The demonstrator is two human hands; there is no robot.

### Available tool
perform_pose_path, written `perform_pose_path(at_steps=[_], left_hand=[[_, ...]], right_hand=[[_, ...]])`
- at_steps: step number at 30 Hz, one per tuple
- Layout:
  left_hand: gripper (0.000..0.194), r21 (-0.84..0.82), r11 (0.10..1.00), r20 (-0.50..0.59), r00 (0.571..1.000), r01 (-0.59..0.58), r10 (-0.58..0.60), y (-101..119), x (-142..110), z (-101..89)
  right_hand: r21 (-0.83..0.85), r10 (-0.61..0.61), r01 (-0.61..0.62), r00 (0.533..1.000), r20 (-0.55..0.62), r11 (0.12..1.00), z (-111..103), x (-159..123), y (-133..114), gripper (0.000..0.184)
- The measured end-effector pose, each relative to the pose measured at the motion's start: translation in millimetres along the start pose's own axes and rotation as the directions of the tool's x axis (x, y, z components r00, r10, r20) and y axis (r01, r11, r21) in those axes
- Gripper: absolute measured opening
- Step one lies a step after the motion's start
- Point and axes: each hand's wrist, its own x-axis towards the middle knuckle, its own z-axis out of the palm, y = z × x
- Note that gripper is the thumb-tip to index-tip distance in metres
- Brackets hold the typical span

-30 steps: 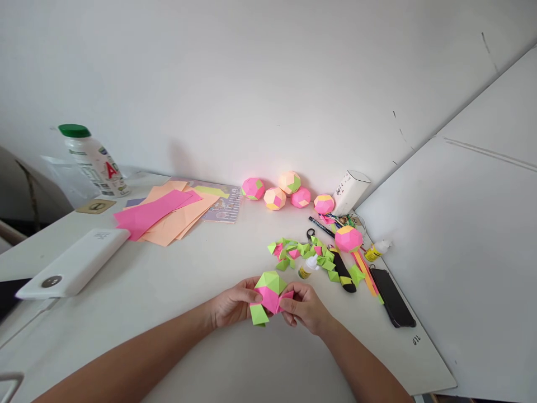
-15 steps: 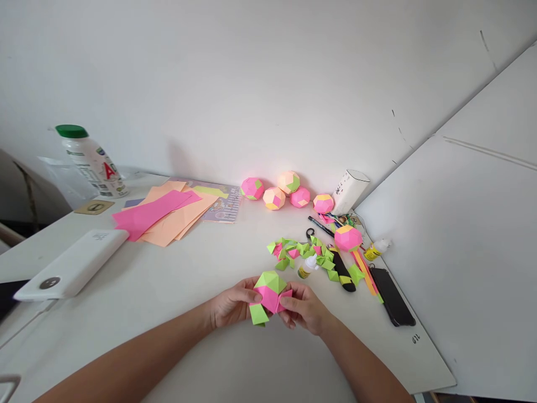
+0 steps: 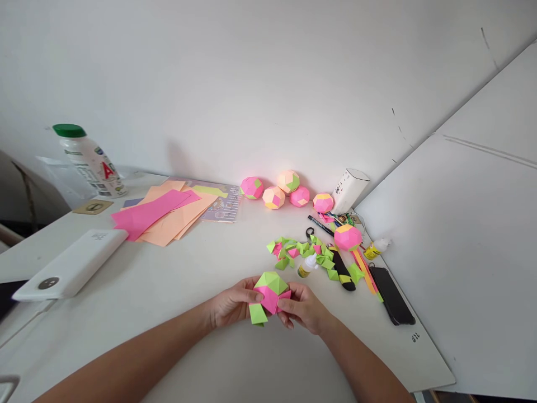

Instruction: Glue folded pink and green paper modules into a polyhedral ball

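Note:
Between my hands is a partly built folded-paper ball (image 3: 271,284), with a green faceted top and pink sides. A green flap (image 3: 258,314) hangs from its lower left. My left hand (image 3: 235,302) grips the left side, thumb pressed on a pink face. On the right, my right hand (image 3: 304,307) pinches a pink corner between thumb and fingers. The fingers behind the ball are partly hidden. Just beyond it stand a small glue bottle (image 3: 307,265) with a white cap and a scatter of green and pink folded paper pieces (image 3: 293,250).
Several finished paper balls (image 3: 274,197) line the wall, with another ball (image 3: 348,237) nearer on the right. A cutter (image 3: 344,273), a phone (image 3: 392,295) and a second glue bottle (image 3: 376,248) lie right. Paper sheets (image 3: 161,215), a power bank (image 3: 71,263) and a drink bottle (image 3: 90,162) occupy the left.
Almost nothing differs. Both hands keep their hold on the paper ball, and the view has shifted very slightly.

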Motion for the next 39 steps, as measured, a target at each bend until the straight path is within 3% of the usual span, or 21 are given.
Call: perform_pose_path(at_steps=[22, 29, 35, 37, 39], left_hand=[[0.042, 0.008, 1.0, 0.006, 1.0, -0.002, 0.002, 0.7, 0.0, 2.9], [0.04, -0.061, 0.993, -0.042, 0.994, -0.104, 0.101, 0.5, 1.8, 9.1], [0.036, -0.068, 0.986, -0.024, 0.988, 0.15, -0.152, -6.7, -0.4, 10.5], [0.033, -0.13, 0.981, -0.06, 0.987, 0.143, -0.152, -13.6, -0.3, 13.2], [0.03, -0.183, 0.982, -0.145, 0.987, 0.044, -0.071, -20.3, 0.5, 16.7]], right_hand=[[0.026, 0.051, -0.052, 0.999, 0.017, 0.998, -2.7, 1.4, 3.6, 0.025], [0.032, -0.154, 0.162, 0.974, -0.166, 0.986, -3.2, 3.6, 6.0, 0.022], [-0.004, -0.252, 0.257, 0.944, -0.214, 0.966, -1.3, 5.8, 10.5, 0.024], [-0.035, -0.264, 0.262, 0.946, -0.189, 0.964, -0.1, 6.2, 11.9, 0.024], [-0.068, -0.28, 0.272, 0.947, -0.159, 0.96, 0.3, 6.4, 13.6, 0.023]])
